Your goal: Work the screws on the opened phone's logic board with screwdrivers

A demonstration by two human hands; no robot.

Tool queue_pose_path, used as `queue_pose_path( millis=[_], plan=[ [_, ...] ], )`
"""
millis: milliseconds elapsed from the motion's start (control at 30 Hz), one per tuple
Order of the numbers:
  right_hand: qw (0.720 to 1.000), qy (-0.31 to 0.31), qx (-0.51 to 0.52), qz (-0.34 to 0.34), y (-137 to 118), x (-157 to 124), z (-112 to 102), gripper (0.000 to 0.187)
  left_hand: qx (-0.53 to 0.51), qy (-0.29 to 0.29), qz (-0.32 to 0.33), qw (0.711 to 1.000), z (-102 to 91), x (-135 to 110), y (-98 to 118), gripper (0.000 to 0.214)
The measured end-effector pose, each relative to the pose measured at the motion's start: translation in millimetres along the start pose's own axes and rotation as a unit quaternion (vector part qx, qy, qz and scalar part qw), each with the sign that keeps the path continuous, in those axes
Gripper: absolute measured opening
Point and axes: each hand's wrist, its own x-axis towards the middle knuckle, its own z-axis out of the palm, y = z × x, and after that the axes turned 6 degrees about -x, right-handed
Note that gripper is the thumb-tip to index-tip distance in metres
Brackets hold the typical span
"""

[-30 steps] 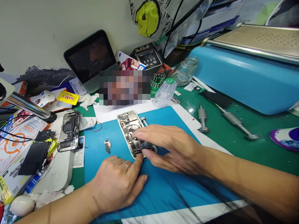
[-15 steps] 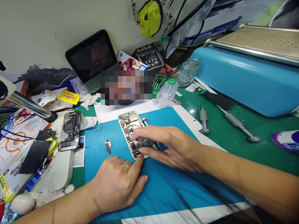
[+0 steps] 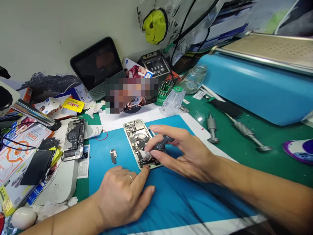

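An opened phone (image 3: 137, 137) with its circuit boards bare lies on a blue work mat (image 3: 176, 195). My right hand (image 3: 181, 150) is closed around a dark-handled screwdriver (image 3: 162, 144), whose tip rests on the phone's lower half. My left hand (image 3: 124, 194) lies on the mat just below the phone, its index finger pressed against the phone's bottom edge and the other fingers curled loosely, holding nothing. A small metal bracket (image 3: 112, 155) lies on the mat to the phone's left.
A second opened phone (image 3: 73, 139) lies on a white pad at left. A smart display (image 3: 99, 67), a screwdriver bit rack (image 3: 165, 88), a glass jar (image 3: 194, 78) and a blue machine (image 3: 259, 78) stand behind. Metal tools (image 3: 212, 129) lie on the green mat at right.
My right hand has lifted and tilted the screwdriver handle up off the phone, so the handle now shows between the fingers. My left hand has stayed at the phone's bottom edge.
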Motion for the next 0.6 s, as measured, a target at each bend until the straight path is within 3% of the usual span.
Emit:
queue_pose_path(
  millis=[100,233,333,600],
  plan=[
    [0.998,0.004,0.052,-0.018,-1.6,0.2,1.4,0.061,-0.045,0.042,-0.035,0.998,-0.5,-0.4,-1.0,0.027],
    [0.992,-0.007,0.107,-0.061,-6.1,-2.4,5.8,0.064,-0.075,0.054,-0.077,0.993,0.8,0.6,-3.3,0.024],
    [0.988,-0.022,0.126,-0.087,-8.1,-5.2,8.7,0.063,-0.078,0.053,-0.070,0.993,1.5,1.2,-3.7,0.016],
    [0.990,-0.032,0.097,-0.094,-8.7,-6.4,7.2,0.058,-0.055,0.057,-0.047,0.996,2.9,1.1,-3.4,0.031]
  ],
)
